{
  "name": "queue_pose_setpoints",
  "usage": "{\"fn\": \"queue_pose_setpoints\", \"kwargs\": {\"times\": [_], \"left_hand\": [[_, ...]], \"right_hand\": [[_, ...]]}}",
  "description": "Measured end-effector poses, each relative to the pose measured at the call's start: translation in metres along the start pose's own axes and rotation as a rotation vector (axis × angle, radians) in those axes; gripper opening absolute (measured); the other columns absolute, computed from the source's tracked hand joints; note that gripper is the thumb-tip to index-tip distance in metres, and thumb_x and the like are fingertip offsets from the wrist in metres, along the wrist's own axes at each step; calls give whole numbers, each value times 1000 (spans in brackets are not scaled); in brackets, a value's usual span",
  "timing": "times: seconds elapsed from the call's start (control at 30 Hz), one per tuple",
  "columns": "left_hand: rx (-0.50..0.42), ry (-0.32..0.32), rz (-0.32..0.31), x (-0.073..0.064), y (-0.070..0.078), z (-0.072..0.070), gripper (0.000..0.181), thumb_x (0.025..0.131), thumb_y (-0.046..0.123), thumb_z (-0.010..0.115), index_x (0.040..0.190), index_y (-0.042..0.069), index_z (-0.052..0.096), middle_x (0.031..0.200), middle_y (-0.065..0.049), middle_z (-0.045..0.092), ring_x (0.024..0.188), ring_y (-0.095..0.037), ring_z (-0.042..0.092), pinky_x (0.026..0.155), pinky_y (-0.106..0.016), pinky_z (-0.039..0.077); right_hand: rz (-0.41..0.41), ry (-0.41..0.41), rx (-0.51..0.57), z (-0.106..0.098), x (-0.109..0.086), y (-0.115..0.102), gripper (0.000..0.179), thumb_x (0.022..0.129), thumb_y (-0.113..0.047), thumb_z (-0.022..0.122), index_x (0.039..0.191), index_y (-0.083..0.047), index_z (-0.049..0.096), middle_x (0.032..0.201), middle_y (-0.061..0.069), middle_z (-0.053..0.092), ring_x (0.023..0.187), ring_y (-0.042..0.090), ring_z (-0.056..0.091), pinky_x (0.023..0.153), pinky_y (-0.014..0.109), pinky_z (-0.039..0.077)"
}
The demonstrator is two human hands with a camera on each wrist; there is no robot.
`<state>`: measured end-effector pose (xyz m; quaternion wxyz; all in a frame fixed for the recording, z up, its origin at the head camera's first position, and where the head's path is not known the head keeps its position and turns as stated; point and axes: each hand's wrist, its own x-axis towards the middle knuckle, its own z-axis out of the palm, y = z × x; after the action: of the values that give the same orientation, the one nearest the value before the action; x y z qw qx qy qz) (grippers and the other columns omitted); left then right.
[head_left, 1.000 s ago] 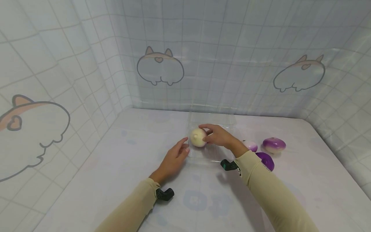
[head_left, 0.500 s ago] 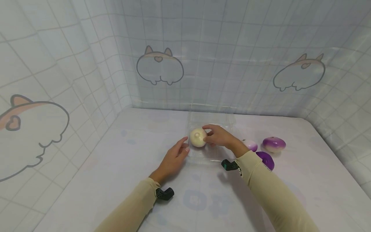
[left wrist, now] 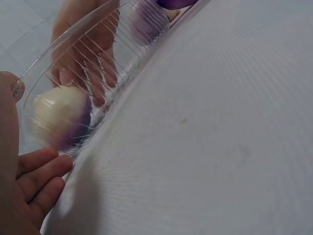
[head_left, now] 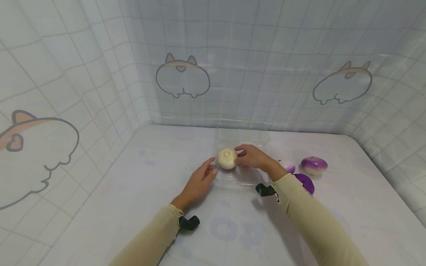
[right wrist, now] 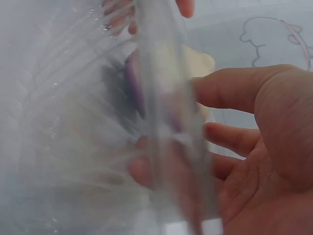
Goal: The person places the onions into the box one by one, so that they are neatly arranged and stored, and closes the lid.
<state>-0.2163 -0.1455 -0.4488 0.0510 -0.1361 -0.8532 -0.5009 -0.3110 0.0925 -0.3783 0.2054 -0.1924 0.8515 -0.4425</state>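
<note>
A cream-and-purple onion (head_left: pixel 227 159) sits at the left end of a clear plastic box (head_left: pixel 244 181), its pale knobbed end facing up in the head view. My right hand (head_left: pixel 254 158) is beside it, with thumb and index fingertips right at its right side and the other fingers loosely spread. The left hand (head_left: pixel 199 181) lies along the box's left wall with relaxed fingers. In the left wrist view, several fingers (left wrist: pixel 44 178) lie close to the outside of the box, below the onion (left wrist: pixel 61 110). The right wrist view looks through the blurred plastic wall.
Right of the box lie a pale purple onion (head_left: pixel 288 166), partly hidden by the right wrist, a purple-and-white onion (head_left: pixel 314 165) and a dark purple one (head_left: pixel 305 183). The box's clear lid (head_left: pixel 243 136) stands open toward the tiled-print back curtain (head_left: pixel 266 92).
The right hand has drawn slightly back to the right, its fingers loosening from around the onion. The onion has tipped so that its pale knob faces more upward. The left hand stays put.
</note>
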Motion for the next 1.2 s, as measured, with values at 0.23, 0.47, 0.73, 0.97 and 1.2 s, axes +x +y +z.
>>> {"fn": "queue_pose_setpoints", "kwargs": {"times": [0.23,0.47,0.73,0.97,1.2], "left_hand": [[2,0,-3,0,0,0,53,106,31,52,154,14,39,133,-9,61,116,-20,60,101,-43,47],[12,5,10,1,-1,1,53,106,31,52,154,15,39,133,-8,61,116,-19,60,102,-42,47],[14,12,6,0,-1,0,52,106,32,52,154,19,39,134,-7,61,118,-20,59,103,-45,46],[9,7,6,1,-3,0,54,105,34,52,155,19,38,135,-8,61,120,-20,58,105,-45,44],[0,8,30,2,-8,0,54,105,33,53,155,19,38,134,-8,61,119,-20,59,104,-45,45]], "right_hand": [[-36,3,30,-14,-12,5,57,96,-18,64,145,5,45,132,26,59,110,36,64,86,46,57],[-74,79,132,-28,-38,9,51,100,-18,62,143,2,47,131,28,59,113,37,64,88,43,57],[-101,158,294,-39,-63,19,49,101,-22,62,142,1,48,132,29,57,115,32,64,89,39,56],[-158,282,276,-51,-87,25,45,101,-23,63,139,-1,52,129,25,61,110,26,67,86,36,57],[-213,348,185,-67,-115,35,46,103,-26,60,140,-1,51,124,17,65,108,25,68,86,37,57]]}}
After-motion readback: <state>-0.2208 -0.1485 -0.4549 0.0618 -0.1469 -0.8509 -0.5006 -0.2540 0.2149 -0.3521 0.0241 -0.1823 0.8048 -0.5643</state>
